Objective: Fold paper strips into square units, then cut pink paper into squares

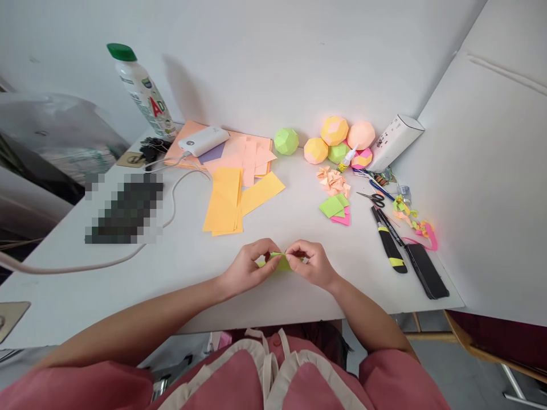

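Observation:
Near the table's front edge, a green paper piece [280,263] is pinched between both hands. My left hand [253,263] grips its left side with thumb and index finger, and my right hand [313,263] grips the right side. Fingertips almost meet at the paper's upper edge, and parts of the paper are hidden behind them. Beyond the left hand lie yellow-orange paper strips [222,202]. Past the right hand is a small stack of green and pink paper pieces [335,206], with folded peach paper bits [333,181] behind it.
Faceted paper balls [334,131] sit along the back wall. Scissors [375,199], a utility knife [390,242] and a black case [426,270] lie at right. A power bank [204,140] with a white cable [173,199], and a bottle [143,91], are at left.

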`<state>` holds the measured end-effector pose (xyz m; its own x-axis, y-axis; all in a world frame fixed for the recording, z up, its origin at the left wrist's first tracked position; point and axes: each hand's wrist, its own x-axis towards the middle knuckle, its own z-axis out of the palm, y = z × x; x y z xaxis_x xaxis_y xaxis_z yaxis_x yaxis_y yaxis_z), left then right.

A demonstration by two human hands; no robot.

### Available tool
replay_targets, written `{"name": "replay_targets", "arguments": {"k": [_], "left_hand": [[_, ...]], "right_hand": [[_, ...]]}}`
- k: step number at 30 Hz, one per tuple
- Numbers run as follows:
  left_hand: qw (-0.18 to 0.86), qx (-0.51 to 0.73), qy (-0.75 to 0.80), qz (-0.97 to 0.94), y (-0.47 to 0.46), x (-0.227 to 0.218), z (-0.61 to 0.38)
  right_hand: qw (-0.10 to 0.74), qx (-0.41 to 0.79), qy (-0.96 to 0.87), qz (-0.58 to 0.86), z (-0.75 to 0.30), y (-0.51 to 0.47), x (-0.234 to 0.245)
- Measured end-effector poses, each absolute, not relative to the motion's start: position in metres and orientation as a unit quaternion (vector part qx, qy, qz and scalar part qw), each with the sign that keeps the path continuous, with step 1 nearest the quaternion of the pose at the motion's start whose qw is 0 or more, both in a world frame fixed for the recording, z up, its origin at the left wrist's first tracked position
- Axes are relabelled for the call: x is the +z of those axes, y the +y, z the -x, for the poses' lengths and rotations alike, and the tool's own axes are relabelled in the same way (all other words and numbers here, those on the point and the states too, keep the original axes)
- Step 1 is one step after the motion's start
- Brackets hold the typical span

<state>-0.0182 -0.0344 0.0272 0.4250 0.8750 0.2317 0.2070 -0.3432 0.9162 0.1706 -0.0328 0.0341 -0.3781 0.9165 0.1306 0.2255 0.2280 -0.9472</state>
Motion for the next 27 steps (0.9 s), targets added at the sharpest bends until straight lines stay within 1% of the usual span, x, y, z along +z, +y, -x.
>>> {"name": "replay_targets", "arguments": {"k": [3, 5, 8, 11, 13, 14, 16, 18, 19, 21, 24, 27], "left_hand": [[0.447, 0.377, 0.379, -0.717, -0.037, 0.028, 0.018], [0.474, 0.377, 0.384, -0.697, -0.039, 0.029, 0.019], [0.543, 0.395, 0.403, -0.622, -0.038, 0.03, 0.022], [0.616, 0.436, 0.424, -0.501, -0.033, 0.028, 0.022], [0.649, 0.454, 0.44, -0.423, -0.027, 0.026, 0.022], [0.661, 0.458, 0.447, -0.393, -0.025, 0.025, 0.022], [0.678, 0.454, 0.459, -0.351, -0.02, 0.023, 0.021], [0.691, 0.447, 0.466, -0.324, -0.017, 0.02, 0.021], [0.696, 0.444, 0.469, -0.315, -0.016, 0.019, 0.02], [0.7, 0.439, 0.475, -0.302, -0.016, 0.015, 0.018], [0.702, 0.42, 0.484, -0.309, -0.017, 0.01, 0.015], [0.698, 0.365, 0.496, -0.365, -0.019, 0.005, 0.013]], "right_hand": [[0.377, 0.457, -0.693, 0.411, -0.169, -0.035, 0.033], [0.375, 0.46, -0.69, 0.414, -0.171, -0.034, 0.034], [0.386, 0.491, -0.655, 0.425, -0.178, -0.032, 0.036], [0.419, 0.509, -0.615, 0.432, -0.188, -0.03, 0.036], [0.445, 0.445, -0.631, 0.454, -0.193, -0.029, 0.034], [0.454, 0.384, -0.656, 0.466, -0.195, -0.028, 0.032], [0.453, 0.225, -0.728, 0.463, -0.197, -0.025, 0.027], [0.431, 0.071, -0.8, 0.413, -0.196, -0.022, 0.022], [0.415, 0.017, -0.827, 0.379, -0.195, -0.021, 0.02], [0.378, -0.036, -0.866, 0.325, -0.192, -0.021, 0.017], [0.295, -0.013, -0.915, 0.273, -0.19, -0.022, 0.013], [0.21, 0.038, -0.941, 0.262, -0.194, -0.021, 0.009]]}}
